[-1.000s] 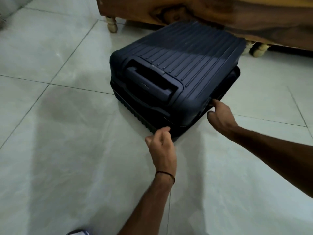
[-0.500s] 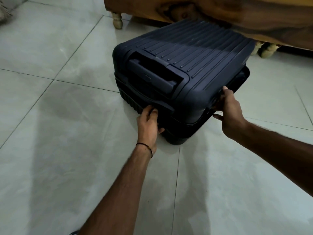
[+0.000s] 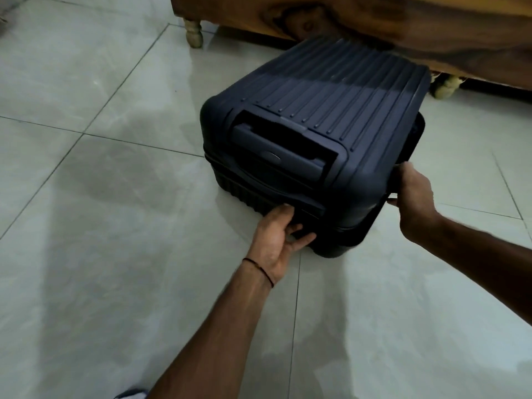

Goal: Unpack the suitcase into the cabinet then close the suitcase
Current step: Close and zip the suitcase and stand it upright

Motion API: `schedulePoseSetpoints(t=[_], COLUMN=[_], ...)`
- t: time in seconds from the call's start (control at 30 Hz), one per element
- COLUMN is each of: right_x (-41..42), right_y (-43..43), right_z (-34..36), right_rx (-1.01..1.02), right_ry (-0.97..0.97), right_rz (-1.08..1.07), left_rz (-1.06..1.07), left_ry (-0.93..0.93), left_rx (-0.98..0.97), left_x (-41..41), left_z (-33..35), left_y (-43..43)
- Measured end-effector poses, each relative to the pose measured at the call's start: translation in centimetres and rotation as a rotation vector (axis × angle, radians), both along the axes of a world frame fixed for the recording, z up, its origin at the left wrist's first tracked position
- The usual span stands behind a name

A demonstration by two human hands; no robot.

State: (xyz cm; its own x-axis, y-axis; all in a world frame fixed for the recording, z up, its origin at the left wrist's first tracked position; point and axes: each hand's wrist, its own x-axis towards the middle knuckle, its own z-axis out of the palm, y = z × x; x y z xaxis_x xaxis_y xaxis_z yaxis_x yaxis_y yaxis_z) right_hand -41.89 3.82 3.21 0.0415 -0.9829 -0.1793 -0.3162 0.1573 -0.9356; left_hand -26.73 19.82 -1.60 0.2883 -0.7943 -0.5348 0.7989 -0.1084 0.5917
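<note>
One dark blue suitcase (image 3: 331, 116) lies flat on the pale tiled floor (image 3: 100, 226), a little right of the middle. Its far end is tucked under the edge of a piece of wooden furniture (image 3: 374, 21) that runs across the far side. The ribbed upper shell faces up, and one pull handle (image 3: 276, 152) sits pushed down in its recess at the near end. The two shells lie one on the other. Along the right side the lower shell shows past the upper one.

Two hands are on the suitcase, one at each near corner. The left hand (image 3: 276, 237) is at the near end, low down. Its fingers are curled in at the seam between the shells and its thumb is pressed below, so it grips the suitcase there. What exactly it pinches is too dark to tell. One thin black band (image 3: 259, 267) circles the left wrist. The right hand (image 3: 414, 194) is on the right side, fingers curled round the edge of the suitcase at the seam, gripping it.

Two pale turned legs of the furniture show, one far left (image 3: 193, 33) and one far right (image 3: 445, 87) just beside the suitcase. Dark grout lines divide the floor into large tiles.
</note>
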Motion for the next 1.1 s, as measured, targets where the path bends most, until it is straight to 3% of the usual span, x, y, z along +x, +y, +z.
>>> schedulePoseSetpoints(t=[0.1,0.17,0.23,0.3,0.47,0.63,0.77,0.87,0.97,1.1], right_x=[-2.1,-3.2,-4.3,-4.5,-2.4,-0.3,0.1,0.7,1.4,1.7], right_y=[-0.9,-1.5,-1.8,-1.0,4.3,7.8,8.0,8.2,7.6,6.9], right_z=[-1.2,-1.2,-0.1,1.5,3.3,0.5,-0.1,0.0,0.1,0.1], right_rx=[-0.010,-0.032,-0.172,-0.371,-0.806,-0.947,-0.930,-0.785,-0.720,-0.664], right_ry=[0.046,0.192,0.348,0.347,0.400,0.864,1.020,0.980,0.941,0.897], right_rz=[-0.130,-0.246,-0.361,-0.367,0.256,0.761,0.862,0.869,0.870,0.923], left_rz=[-0.086,-0.140,-0.174,-0.206,-0.307,-0.310,-0.332,-0.366,-0.376,-0.032], left_ry=[-0.096,-0.117,-0.119,-0.101,-0.101,-0.031,-0.091,-0.194,-0.235,-0.077], left_rx=[0.060,0.067,0.066,0.074,0.079,0.120,0.053,-0.070,-0.055,0.148], left_x=[-2.9,-4.6,-5.9,-7.0,-8.4,-8.3,-7.7,-6.9,-6.4,-5.0], left_z=[0.1,0.5,1.1,1.6,2.3,2.3,1.2,0.7,0.2,-0.3], left_y=[-0.3,-0.8,-1.5,-2.1,-3.5,-3.6,-2.3,-1.2,-0.4,0.5])
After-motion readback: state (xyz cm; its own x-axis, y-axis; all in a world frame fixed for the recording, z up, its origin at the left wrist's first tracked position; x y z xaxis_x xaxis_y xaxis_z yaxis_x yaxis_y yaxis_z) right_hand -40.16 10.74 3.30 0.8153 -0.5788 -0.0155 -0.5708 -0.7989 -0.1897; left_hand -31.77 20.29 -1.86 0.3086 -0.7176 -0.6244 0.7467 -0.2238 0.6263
